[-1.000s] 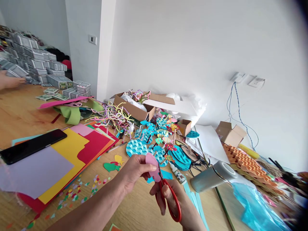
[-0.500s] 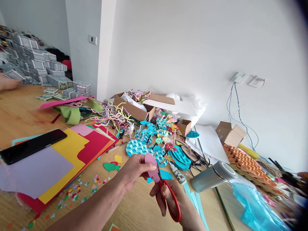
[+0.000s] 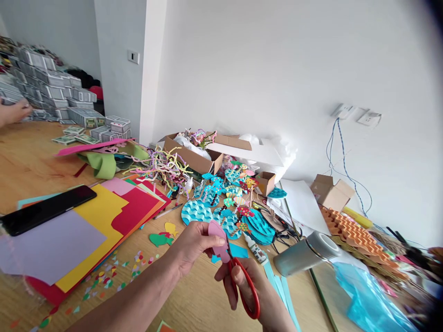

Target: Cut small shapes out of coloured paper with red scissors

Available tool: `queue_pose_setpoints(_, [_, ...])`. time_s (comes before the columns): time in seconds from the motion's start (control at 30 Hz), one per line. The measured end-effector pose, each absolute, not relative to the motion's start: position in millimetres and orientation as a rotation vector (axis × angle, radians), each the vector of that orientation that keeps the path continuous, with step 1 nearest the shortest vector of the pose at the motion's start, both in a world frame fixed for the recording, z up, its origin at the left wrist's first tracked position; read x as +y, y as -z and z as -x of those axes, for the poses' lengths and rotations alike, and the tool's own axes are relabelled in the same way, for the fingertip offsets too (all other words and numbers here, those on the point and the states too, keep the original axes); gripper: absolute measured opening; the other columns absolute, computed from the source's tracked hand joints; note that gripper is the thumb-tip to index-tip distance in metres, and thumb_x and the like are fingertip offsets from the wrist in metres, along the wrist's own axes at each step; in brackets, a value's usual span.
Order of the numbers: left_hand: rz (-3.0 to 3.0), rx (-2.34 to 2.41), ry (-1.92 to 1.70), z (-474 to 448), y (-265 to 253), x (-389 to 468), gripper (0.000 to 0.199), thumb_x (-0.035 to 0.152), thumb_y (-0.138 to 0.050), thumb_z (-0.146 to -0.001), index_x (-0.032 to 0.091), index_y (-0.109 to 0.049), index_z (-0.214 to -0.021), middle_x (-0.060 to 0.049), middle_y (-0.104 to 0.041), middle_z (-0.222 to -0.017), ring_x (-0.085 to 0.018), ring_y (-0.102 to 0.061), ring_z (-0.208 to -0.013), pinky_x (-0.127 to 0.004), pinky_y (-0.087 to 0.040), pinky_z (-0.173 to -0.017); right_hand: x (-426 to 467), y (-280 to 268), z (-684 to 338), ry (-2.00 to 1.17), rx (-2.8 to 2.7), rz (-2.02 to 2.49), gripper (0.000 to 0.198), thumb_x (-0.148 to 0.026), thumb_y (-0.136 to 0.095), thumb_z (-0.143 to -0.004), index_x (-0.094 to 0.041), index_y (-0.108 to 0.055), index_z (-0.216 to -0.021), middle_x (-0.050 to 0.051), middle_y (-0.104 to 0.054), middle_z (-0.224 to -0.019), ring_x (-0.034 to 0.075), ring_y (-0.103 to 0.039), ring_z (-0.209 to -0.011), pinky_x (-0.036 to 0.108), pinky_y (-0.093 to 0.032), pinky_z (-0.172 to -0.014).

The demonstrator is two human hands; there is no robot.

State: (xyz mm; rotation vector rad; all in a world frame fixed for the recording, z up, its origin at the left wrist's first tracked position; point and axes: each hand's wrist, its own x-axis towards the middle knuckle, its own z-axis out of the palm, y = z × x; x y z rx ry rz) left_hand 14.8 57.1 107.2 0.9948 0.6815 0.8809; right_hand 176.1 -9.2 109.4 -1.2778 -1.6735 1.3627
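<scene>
Between the thumb and fingers of my left hand [image 3: 196, 242] is a pink paper cut-out [image 3: 217, 234], rounded at the top and narrower below. My right hand [image 3: 247, 281] grips red-handled scissors [image 3: 252, 295], whose dark blades lie against the right edge of the pink paper. Left of my hands, a green paper fish [image 3: 159, 240] and a yellow paper fish [image 3: 170, 228] rest on the table. Blue paper [image 3: 238, 251] lies just behind the scissors, partly hidden. A small white glue bottle [image 3: 255, 251] is tipped over to the right, beside light-blue paper strips [image 3: 282, 295].
Coloured paper sheets [image 3: 79, 240] with a black phone [image 3: 48, 210] lie at left, near scattered confetti [image 3: 100, 279]. Blue wavy discs [image 3: 196, 212] carrying paper fish stand behind my hands. A grey flask [image 3: 304, 253] lies at right. Another person's hand [image 3: 14, 112] is by the stacked bundles [image 3: 51, 85].
My hands and the scissors have barely moved; the pink paper sits almost the same. At far left, the other person's hand has come further into view and risen slightly.
</scene>
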Motion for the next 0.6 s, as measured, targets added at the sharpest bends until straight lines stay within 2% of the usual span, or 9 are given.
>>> queue_pose_setpoints(0.6, [-0.968, 0.656, -0.854, -14.4, -106.4, 58.2, 0.018, 0.029, -0.069, -0.061, 0.012, -0.065, -0.066, 0.0, -0.058, -0.058, -0.01, -0.049, -0.054, -0.022, -0.033, -0.051, -10.5, -108.1, -177.9, -1.366, -1.68, 1.279, 0.067, -0.071, -0.038, -0.084, -0.009, -0.064, -0.083, -0.001, -0.049, -0.042, 0.008, -0.037, -0.037, 0.022, -0.027, -0.042])
